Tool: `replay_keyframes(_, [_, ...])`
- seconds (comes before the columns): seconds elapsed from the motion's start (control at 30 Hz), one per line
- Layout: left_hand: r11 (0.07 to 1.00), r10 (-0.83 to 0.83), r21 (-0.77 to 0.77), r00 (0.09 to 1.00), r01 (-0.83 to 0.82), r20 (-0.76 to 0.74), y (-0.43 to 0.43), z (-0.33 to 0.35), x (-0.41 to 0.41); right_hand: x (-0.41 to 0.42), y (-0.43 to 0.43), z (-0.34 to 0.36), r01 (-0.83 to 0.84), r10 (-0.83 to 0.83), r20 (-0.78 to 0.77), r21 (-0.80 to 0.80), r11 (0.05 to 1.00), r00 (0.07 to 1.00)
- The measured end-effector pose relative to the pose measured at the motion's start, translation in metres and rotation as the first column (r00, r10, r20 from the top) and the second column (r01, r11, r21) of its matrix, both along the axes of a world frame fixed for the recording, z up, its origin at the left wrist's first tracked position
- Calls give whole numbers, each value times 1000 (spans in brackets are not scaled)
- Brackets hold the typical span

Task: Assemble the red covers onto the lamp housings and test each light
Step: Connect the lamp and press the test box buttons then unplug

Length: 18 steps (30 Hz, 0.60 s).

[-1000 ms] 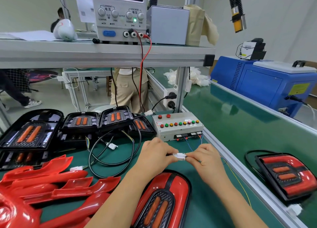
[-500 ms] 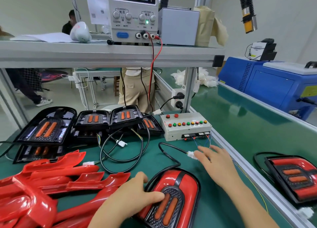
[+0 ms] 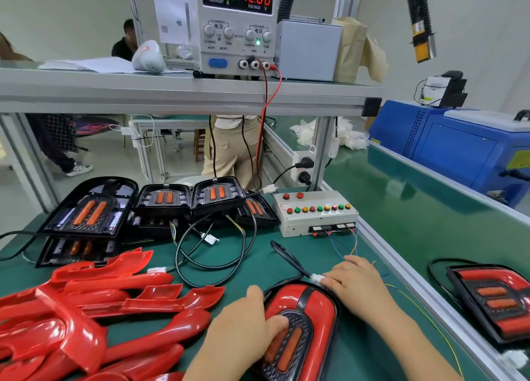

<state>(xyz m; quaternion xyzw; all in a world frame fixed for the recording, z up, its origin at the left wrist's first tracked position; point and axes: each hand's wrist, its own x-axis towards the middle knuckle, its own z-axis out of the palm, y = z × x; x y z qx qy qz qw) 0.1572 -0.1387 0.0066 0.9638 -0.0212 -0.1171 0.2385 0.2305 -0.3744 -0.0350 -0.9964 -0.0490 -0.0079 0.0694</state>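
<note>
An assembled lamp (image 3: 315, 309), black housing with its red cover on, lies at the near edge of the green bench. My left hand (image 3: 246, 332) grips its left side, thumb pressed on the orange lens. My right hand (image 3: 355, 283) lies just right of the lamp's top, its straight fingers touching the white connector (image 3: 317, 279) on the lamp's black cable (image 3: 286, 257). A pile of loose red covers (image 3: 86, 309) fills the near left. Several black lamp housings (image 3: 163, 200) are stacked at the back left.
A white test box (image 3: 315, 211) with coloured buttons sits behind my right hand, thin wires trailing from it. The power supply (image 3: 238, 22) on the shelf reads 0.000 A and 12.00 V. Another covered lamp (image 3: 493, 297) lies on the conveyor at right. Looped cables (image 3: 212, 246) lie mid-bench.
Both hands held the white connector together a second ago. My left hand has let go and dropped onto the lamp; my right hand has come nearer, its fingers staying at the connector.
</note>
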Motion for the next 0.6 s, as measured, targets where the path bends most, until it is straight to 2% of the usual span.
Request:
replay_keyframes(0.1, [977,-13,-214,988,-20,-151,5,-4,6,1,2,4,26,-25,54,-17,1000,998])
replay_keyframes(0.27, [837,-32,-542,982,-77,-188,9,-5,4,-3,1,6,33,-33,24,-2,999,999])
replay_keyframes(0.3, [769,-18,-628,979,-116,-203,10,-6,4,-3,-1,5,32,-32,26,-21,999,999])
replay_keyframes(0.37, [533,3,-815,964,-228,-267,11,-7,5,-5,-1,6,53,-53,0,-37,998,999])
replay_keyframes(0.47, [197,24,-917,937,-346,-348,13,-5,11,-2,-3,7,84,-82,-30,57,995,996])
replay_keyframes(0.53, [87,39,-918,922,-387,-385,16,-2,15,2,-4,9,69,-67,-56,39,997,996])
replay_keyframes(0.6, [99,84,-916,920,-389,-382,18,-3,16,5,-3,13,57,-53,-90,32,998,994])
